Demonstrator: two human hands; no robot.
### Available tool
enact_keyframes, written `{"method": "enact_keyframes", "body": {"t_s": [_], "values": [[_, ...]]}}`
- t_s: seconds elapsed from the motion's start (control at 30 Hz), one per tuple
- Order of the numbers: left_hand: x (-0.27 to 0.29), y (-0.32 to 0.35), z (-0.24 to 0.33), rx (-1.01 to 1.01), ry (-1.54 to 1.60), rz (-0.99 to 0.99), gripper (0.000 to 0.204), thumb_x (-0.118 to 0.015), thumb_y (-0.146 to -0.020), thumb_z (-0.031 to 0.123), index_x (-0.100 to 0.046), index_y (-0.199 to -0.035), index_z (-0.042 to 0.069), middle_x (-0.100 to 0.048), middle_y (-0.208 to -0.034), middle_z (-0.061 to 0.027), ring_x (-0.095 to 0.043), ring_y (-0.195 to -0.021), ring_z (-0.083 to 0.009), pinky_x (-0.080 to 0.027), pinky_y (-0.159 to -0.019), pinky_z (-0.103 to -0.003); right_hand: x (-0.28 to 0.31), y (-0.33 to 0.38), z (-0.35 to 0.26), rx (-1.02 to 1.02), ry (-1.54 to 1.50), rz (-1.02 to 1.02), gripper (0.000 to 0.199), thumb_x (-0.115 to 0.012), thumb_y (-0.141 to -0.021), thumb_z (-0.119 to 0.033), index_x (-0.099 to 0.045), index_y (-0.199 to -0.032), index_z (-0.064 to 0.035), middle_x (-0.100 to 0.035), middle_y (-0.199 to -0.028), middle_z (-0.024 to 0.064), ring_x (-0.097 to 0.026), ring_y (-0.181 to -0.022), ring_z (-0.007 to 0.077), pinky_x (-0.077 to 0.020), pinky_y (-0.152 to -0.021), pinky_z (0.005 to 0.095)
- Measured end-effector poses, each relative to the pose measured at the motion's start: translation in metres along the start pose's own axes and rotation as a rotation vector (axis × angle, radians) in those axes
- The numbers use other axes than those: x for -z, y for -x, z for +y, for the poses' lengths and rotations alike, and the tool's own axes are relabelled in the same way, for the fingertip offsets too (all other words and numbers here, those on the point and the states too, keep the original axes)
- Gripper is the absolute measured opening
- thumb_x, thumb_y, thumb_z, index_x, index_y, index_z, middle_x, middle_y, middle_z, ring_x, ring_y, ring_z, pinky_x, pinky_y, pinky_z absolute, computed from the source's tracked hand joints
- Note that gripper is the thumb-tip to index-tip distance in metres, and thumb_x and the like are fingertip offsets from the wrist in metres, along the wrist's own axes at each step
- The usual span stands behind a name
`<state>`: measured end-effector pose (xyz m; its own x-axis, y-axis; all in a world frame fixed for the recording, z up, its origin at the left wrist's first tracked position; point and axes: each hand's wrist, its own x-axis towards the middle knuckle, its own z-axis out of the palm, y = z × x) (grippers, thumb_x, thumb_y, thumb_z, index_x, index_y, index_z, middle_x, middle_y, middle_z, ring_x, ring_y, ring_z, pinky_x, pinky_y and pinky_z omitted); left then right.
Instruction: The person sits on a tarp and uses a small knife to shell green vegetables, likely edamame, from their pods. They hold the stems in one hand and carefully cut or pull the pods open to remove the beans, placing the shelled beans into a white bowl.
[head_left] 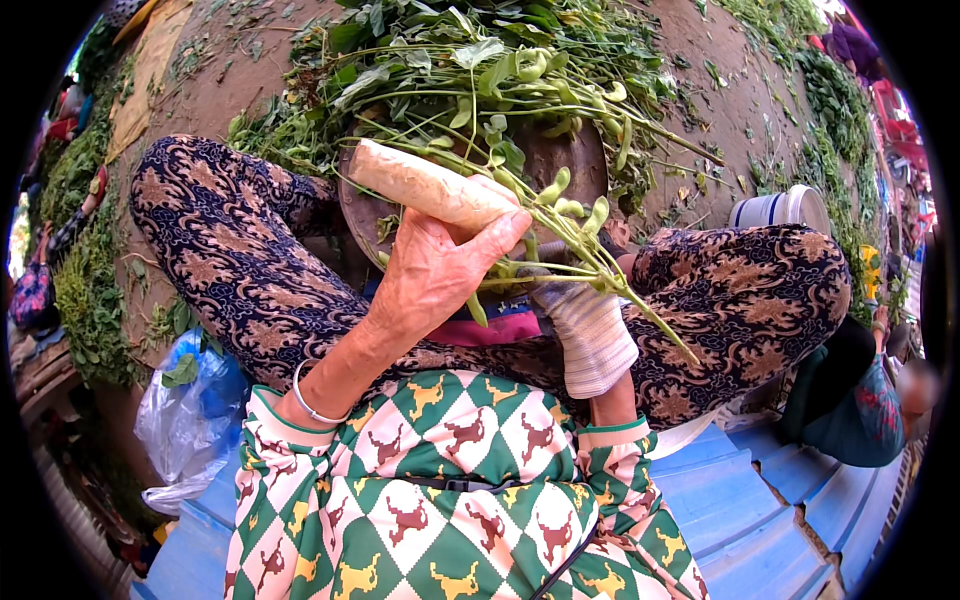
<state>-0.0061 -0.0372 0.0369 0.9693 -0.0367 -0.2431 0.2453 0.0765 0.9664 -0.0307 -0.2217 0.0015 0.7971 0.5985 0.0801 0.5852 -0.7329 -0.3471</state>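
While L hand grips pale cylinder, bean stalk lies by R hand: gloved, grip hidden, can't tell. Pods still on stalk; plant heap beyond, podded too; est. much left.

**Hidden, Cut and Blurred Items**

Right hand, gloved: fingers largely hidden behind stems.
Left hand: fingers partly hidden by pale stick.
Pan: mostly covered.
Bucket: partly behind knee.
Shirt: cut by lower edge.
Bystander: face blurred.
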Motion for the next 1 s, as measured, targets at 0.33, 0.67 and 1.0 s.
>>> {"method": "enact_keyframes", "body": {"t_s": [0.33, 0.67, 1.0], "values": [[-0.002, -0.002, -0.008, -0.045, 0.024, 0.047, 0.009, -0.065, -0.085, 0.009, -0.062, -0.091, 0.003, -0.061, -0.084, 0.0003, -0.056, -0.08, -0.0071, -0.045, -0.074, -0.022, 0.014, -0.013, -0.016, -0.13, 0.357, -0.458, 0.038, -0.051, -0.08, -0.012, -0.055, -0.117, -0.0147, -0.063, -0.089, 0.0092, -0.061, -0.079, 0.0249, -0.0488, -0.066, 0.0379], [-0.002, 0.0, -0.021, -0.209, -0.202, 0.015, 0.005, -0.058, -0.086, 0.002, -0.061, -0.09, 0.0, -0.063, -0.083, -0.0018, -0.055, -0.073, -0.0053, -0.043, -0.064, -0.018, 0.011, -0.016, -0.005, -0.032, 0.21, -0.275, 0.029, -0.051, -0.08, -0.012, -0.059, -0.108, -0.0119, -0.063, -0.089, 0.0083, -0.062, -0.077, 0.0254, -0.0495, -0.064, 0.0387], [-0.002, 0.0, -0.01, 0.013, 0.018, -0.095, 0.009, -0.062, -0.087, 0.011, -0.063, -0.091, 0.003, -0.062, -0.085, 0.0005, -0.055, -0.081, -0.0068, -0.043, -0.075, -0.022, -0.005, -0.011, 0.002, -0.025, 0.105, -0.069, 0.027, -0.057, -0.07, -0.009, -0.063, -0.096, -0.0123, -0.062, -0.091, 0.008, -0.06, -0.082, 0.027, -0.0481, -0.067, 0.0376]]}}
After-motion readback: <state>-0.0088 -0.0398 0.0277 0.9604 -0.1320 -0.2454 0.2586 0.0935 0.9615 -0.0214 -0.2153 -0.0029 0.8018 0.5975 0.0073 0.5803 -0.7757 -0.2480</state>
